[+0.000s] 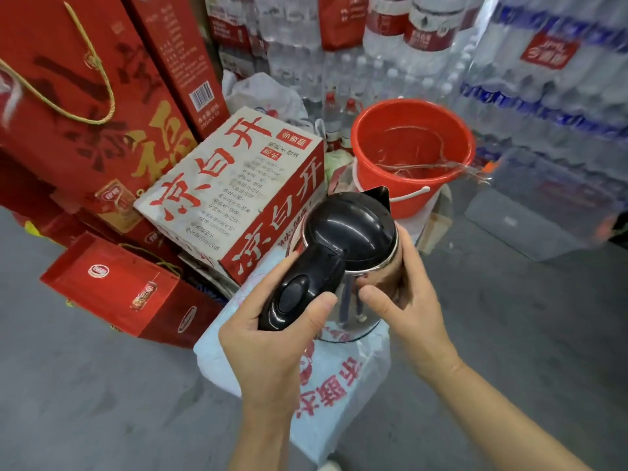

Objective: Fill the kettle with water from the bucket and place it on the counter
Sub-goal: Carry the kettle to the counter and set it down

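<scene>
Stacking up at 12 to 2 o'clock, shrink-wrapped water bottle packs [550,107] fill the back. Red gift bags [78,107] crowd 9 to 11 o'clock. A red-and-white carton [234,185] sits just left of centre, on its side. Red bucket [413,154] w/ water at 1 o'clock, white bail handle hanging down its front. Kettle [350,253] at centre, lid shut, spout aimed at the bucket, held over a white printed bag [326,385]. Left hand [272,348] has its grip closed round the black handle, thumb by the switch. Right hand [413,300] cups the steel body, fingers wrapped behind, thumb in front.
</scene>
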Action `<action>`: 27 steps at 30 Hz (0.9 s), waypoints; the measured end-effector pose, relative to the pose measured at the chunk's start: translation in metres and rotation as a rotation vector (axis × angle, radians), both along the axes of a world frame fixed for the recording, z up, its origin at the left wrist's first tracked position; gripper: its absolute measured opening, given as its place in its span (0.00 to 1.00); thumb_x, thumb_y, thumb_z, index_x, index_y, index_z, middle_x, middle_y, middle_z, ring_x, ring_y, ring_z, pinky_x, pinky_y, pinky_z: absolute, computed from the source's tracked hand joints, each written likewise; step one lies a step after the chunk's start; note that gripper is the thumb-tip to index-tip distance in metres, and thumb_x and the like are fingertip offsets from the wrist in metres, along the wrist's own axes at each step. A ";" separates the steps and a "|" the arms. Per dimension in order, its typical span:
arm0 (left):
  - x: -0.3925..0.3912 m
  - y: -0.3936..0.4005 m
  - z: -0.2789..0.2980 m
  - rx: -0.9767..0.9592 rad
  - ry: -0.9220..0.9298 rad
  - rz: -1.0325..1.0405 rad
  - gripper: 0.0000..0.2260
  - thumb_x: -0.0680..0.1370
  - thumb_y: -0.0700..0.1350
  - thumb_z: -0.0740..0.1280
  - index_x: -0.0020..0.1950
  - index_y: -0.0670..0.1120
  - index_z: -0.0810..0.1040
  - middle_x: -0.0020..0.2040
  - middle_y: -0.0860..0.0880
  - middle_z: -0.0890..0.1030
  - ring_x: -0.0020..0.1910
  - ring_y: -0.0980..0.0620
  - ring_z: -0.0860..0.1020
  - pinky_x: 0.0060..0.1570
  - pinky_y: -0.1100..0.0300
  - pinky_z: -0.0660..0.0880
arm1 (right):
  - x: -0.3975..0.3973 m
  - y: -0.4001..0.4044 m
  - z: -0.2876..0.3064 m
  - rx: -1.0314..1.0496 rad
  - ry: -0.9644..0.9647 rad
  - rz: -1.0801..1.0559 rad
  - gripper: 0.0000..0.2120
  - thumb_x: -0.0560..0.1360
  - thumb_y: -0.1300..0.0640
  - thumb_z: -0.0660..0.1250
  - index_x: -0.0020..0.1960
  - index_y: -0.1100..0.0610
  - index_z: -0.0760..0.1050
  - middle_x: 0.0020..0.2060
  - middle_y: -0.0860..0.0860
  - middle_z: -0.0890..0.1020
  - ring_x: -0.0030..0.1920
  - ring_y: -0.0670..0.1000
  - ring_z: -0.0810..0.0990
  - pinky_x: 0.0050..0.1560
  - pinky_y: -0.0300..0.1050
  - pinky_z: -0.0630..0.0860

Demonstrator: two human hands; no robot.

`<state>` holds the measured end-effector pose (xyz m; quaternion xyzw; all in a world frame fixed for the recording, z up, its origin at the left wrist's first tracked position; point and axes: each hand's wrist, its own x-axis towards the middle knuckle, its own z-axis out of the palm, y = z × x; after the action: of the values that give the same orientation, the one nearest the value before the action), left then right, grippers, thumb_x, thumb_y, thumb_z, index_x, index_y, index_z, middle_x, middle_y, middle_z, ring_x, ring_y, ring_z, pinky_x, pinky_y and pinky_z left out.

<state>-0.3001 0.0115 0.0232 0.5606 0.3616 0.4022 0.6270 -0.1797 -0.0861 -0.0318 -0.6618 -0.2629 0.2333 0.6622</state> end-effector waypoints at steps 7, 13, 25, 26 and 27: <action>0.034 -0.009 0.083 0.101 -0.060 -0.187 0.23 0.60 0.41 0.78 0.54 0.47 0.84 0.49 0.54 0.86 0.52 0.53 0.83 0.49 0.61 0.78 | 0.014 -0.026 0.078 0.006 -0.041 -0.224 0.44 0.68 0.46 0.74 0.79 0.49 0.57 0.75 0.48 0.68 0.76 0.49 0.65 0.74 0.59 0.64; 0.077 -0.040 0.160 0.060 -0.121 -0.377 0.22 0.61 0.36 0.77 0.54 0.43 0.84 0.45 0.49 0.87 0.46 0.51 0.84 0.45 0.61 0.78 | 0.035 -0.070 0.154 0.034 -0.082 -0.441 0.46 0.67 0.42 0.75 0.79 0.48 0.57 0.75 0.48 0.68 0.75 0.48 0.66 0.74 0.58 0.64; 0.160 -0.195 0.285 0.022 -0.164 -0.772 0.20 0.61 0.38 0.78 0.52 0.46 0.85 0.45 0.50 0.87 0.47 0.51 0.84 0.47 0.62 0.78 | 0.059 -0.250 0.267 0.000 -0.201 -0.865 0.49 0.65 0.32 0.72 0.79 0.46 0.55 0.76 0.41 0.64 0.76 0.42 0.62 0.76 0.54 0.62; 0.165 -0.214 0.291 0.002 -0.165 -0.805 0.19 0.61 0.37 0.78 0.51 0.46 0.85 0.46 0.50 0.87 0.47 0.51 0.84 0.47 0.61 0.78 | 0.059 -0.269 0.272 -0.004 -0.211 -0.905 0.49 0.65 0.32 0.72 0.79 0.46 0.55 0.77 0.41 0.64 0.76 0.41 0.61 0.76 0.53 0.62; 0.170 -0.233 0.297 -0.017 -0.171 -0.837 0.19 0.62 0.35 0.78 0.51 0.46 0.85 0.46 0.49 0.87 0.47 0.50 0.84 0.47 0.61 0.78 | 0.058 -0.288 0.278 -0.005 -0.221 -0.943 0.49 0.66 0.34 0.72 0.79 0.46 0.55 0.77 0.41 0.64 0.76 0.41 0.61 0.76 0.52 0.61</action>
<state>-0.1299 -0.2216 0.3206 0.6185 0.0530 0.1552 0.7685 -0.1212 -0.3745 0.2462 -0.7311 -0.0022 -0.1634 0.6624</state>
